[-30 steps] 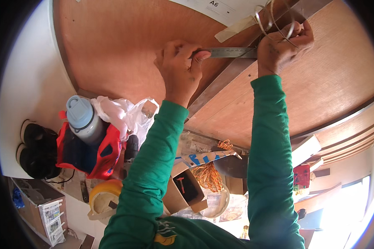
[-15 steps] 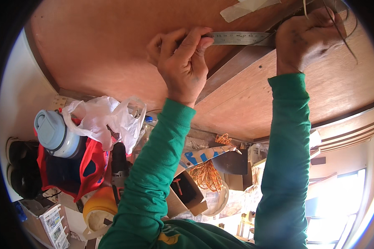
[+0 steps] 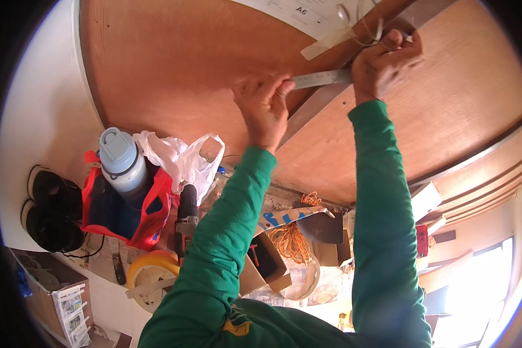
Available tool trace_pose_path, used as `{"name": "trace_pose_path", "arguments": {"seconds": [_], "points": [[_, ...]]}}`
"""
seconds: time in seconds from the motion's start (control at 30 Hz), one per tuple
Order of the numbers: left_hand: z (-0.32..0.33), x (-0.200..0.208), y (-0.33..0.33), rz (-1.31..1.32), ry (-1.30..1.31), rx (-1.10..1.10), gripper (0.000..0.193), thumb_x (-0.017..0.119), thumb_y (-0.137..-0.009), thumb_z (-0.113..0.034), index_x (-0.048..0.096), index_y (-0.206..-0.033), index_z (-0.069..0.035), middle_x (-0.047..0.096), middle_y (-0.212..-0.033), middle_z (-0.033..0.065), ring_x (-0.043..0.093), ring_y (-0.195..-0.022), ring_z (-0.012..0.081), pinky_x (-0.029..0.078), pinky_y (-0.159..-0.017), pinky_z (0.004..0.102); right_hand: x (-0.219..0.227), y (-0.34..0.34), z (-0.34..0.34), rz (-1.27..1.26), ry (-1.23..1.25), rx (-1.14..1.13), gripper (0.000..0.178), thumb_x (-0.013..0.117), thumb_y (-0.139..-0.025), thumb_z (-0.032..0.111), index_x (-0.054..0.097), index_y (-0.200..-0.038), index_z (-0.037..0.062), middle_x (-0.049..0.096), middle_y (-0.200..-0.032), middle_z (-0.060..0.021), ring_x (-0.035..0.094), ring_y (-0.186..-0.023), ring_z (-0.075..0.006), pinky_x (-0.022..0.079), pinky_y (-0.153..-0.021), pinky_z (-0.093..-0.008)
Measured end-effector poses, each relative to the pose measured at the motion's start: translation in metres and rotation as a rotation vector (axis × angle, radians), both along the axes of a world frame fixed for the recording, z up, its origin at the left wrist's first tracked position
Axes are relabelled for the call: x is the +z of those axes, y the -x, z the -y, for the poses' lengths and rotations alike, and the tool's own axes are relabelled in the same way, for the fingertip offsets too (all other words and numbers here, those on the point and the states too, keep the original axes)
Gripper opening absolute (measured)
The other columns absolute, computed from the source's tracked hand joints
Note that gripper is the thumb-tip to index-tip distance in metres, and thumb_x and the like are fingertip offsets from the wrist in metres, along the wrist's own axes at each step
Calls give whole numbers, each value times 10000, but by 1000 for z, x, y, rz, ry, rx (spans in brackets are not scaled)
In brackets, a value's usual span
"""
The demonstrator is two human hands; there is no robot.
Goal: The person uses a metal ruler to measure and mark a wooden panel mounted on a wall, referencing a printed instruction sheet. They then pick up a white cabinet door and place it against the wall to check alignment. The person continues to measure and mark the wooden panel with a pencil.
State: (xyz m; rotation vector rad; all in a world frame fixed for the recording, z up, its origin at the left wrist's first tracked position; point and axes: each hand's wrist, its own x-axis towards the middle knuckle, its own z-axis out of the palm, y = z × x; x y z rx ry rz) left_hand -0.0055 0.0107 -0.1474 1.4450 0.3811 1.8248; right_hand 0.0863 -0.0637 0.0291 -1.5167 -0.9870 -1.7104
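My left hand pinches the near-left end of a metal ruler between thumb and fingers. The strip runs to the right, across a dark wooden batten, and passes out of sight at the heel of my right hand. My right hand is closed, its fingertips blurred; what they grip is hidden. Thin pale wires loop beside its fingers. Both hands are raised against a reddish-brown wooden panel.
White paper and pale tape are at the panel's top. Below left are a red bag with a light-blue bottle, a white plastic bag, a drill, black shoes and a yellow-rimmed roll. Orange cord lies among boxes.
The view has shifted, showing more paper at the top. My right hand has come closer to my left, and less of the ruler shows between them. My left hand still pinches it.
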Motion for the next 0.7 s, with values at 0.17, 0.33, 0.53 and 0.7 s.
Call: {"name": "trace_pose_path", "arguments": {"seconds": [0.17,0.33,0.53,0.7], "points": [[-23,2,3,-19,-60,33,103,771,-892,-227,797,-961,-155,695,-848,-22,544,-934,198,430,-867,355,-13,8,-7,1,-66,1,536,471,-1072,333,354,-1462,-15,454,-1182,-222,506,-1039,-337,451,-893,-451],[-4,-19,-7,36,17,55,119,768,-898,-225,798,-982,-146,686,-886,-8,521,-960,201,436,-872,352,-25,1,-5,5,-28,-66,552,477,-1069,293,313,-1494,-18,406,-1248,-244,488,-1060,-353,444,-913,-444],[8,-25,-9,44,66,73,131,767,-906,-207,793,-1011,-134,676,-921,7,518,-971,212,441,-868,348,-25,12,-7,1,12,14,438,451,-1050,186,320,-1375,-76,570,-1088,-226,395,-1012,-328,375,-894,-480],[28,-37,-24,107,114,49,124,770,-896,-151,783,-1018,-133,674,-911,-4,520,-972,209,434,-870,354,-19,3,-17,143,-88,26,413,464,-1089,235,448,-1396,-42,566,-1064,-185,506,-1019,-317,432,-896,-410]]}}
